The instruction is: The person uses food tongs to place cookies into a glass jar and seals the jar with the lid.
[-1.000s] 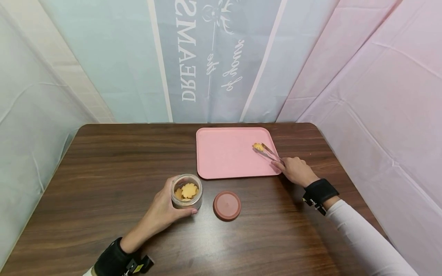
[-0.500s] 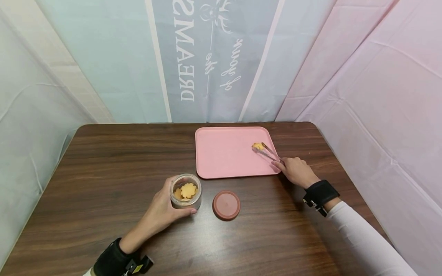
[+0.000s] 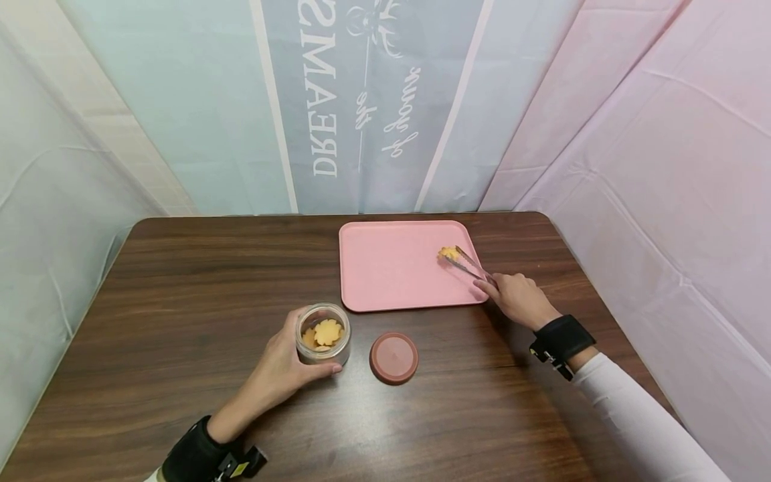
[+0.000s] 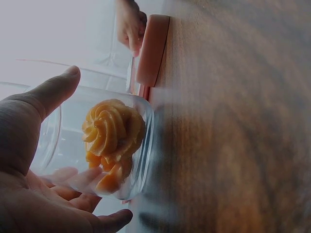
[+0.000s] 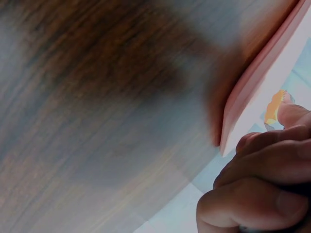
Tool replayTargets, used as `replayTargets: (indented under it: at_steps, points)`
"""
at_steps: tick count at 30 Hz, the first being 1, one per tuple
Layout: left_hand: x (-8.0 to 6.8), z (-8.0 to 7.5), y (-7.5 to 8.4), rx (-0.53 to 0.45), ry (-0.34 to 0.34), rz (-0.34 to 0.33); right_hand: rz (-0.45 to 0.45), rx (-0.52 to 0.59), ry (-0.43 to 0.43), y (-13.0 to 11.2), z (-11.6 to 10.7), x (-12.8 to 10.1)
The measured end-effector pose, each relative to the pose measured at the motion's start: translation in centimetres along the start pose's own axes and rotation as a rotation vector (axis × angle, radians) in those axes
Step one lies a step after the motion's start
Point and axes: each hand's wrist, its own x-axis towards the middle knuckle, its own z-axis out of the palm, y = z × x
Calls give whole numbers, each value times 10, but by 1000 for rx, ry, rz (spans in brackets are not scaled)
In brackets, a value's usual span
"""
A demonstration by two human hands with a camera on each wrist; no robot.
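Left hand (image 3: 278, 372) wrapped round a glass jar (image 3: 322, 335), thumb on the near side, fingers behind. Jar upright on the table (image 3: 181, 294), mouth up, no lid on; orange piped cookies (image 4: 111, 141) inside, swirl tops facing the opening. Just right of that grip, a round reddish lid (image 3: 393, 357) flat on the wood, apart from the jar.

Farther right, a pink tray (image 3: 385, 268), long side running left to right. Right hand (image 3: 513, 298) at the tray's near right corner, fingers curled round metal tongs (image 3: 466, 265). Tongs slanting up and left from the grip, long axis pointing toward the tray's far side, tips on either side of one cookie (image 3: 448, 254) on the tray. Unclear whether tips press the cookie.

Right wrist view blurred; only knuckles, tray edge and a sliver of cookie visible, tongs hidden. Left wrist view hazy, jar's rim cut off by the thumb.
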Motion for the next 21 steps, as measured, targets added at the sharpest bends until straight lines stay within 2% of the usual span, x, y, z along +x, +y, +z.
replayTargets:
  at_steps: [21]
  points:
    - [-1,0,0,13,6,8,-32,16,21,-22,-15,-8]
